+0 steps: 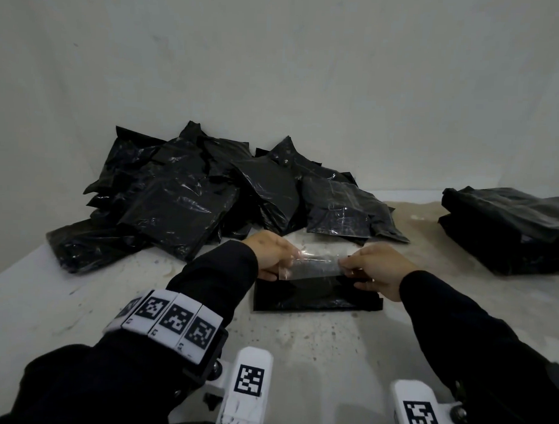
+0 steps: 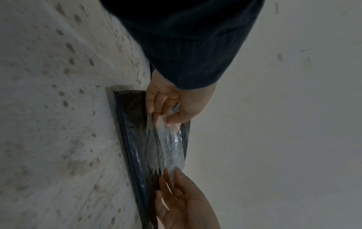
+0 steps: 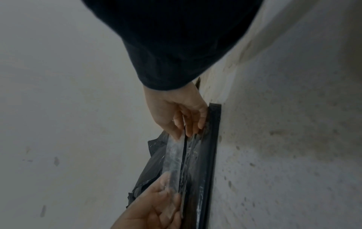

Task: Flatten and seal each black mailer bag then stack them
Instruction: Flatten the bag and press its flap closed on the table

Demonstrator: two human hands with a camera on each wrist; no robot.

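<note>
On the table [image 1: 330, 347], largest first:
loose pile [image 1: 190, 189]: black mailers heaped at the back, crumpled, likely light and slippery.
done stack [image 1: 512, 229]: far right, well apart.
mailer bag [image 1: 316, 297]: flat in front of me; soft film, probably near weightless, so it needs pinning.
clear strip [image 1: 316, 265]: thin, limp, likely clingy; best held at its ends.
my left hand [image 1: 272, 254]: pinches the strip's left end.
my right hand [image 1: 376, 269]: pinches the right end.
</note>
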